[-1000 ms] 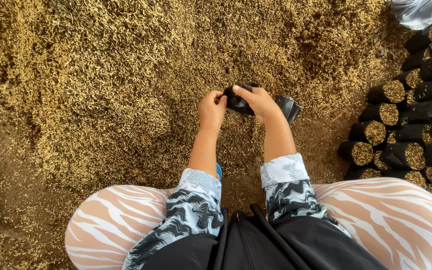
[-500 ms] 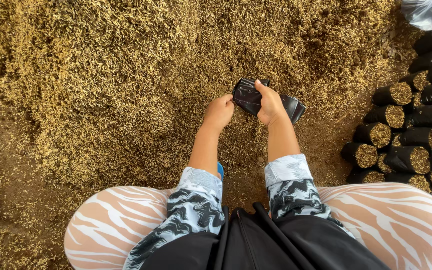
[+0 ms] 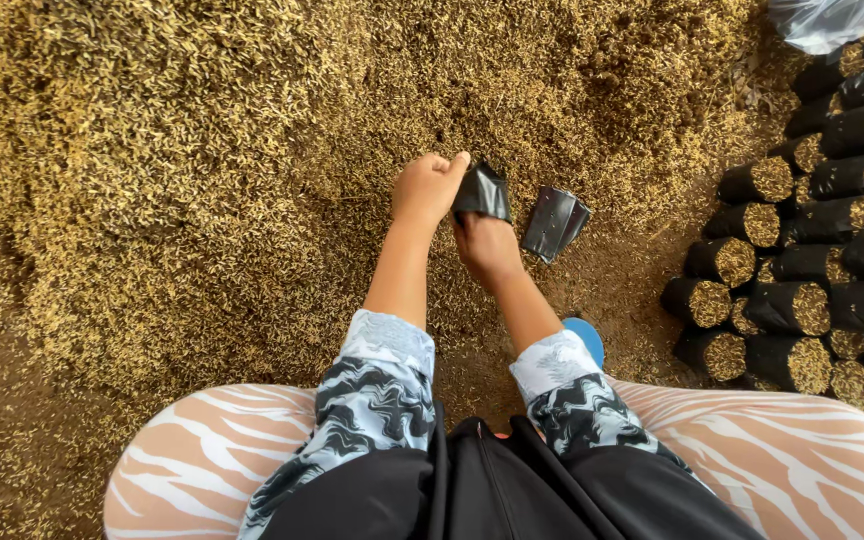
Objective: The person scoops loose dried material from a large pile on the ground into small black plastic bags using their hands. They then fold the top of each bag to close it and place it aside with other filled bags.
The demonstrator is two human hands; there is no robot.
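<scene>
A small black plastic bag is held between both hands over a big heap of golden husk. My left hand pinches the bag's upper left edge with curled fingers. My right hand grips the bag from below. A flat bundle of spare black bags lies on the husk just right of my right hand, apart from it.
Several filled black bags, stuffed with husk, are stacked on their sides along the right. A clear plastic sack lies at the top right. My striped knees fill the bottom, with a blue item by my right sleeve.
Both hands have shifted up and left toward the heap with one bag. The bundle of spare bags now lies free beside my right hand.
</scene>
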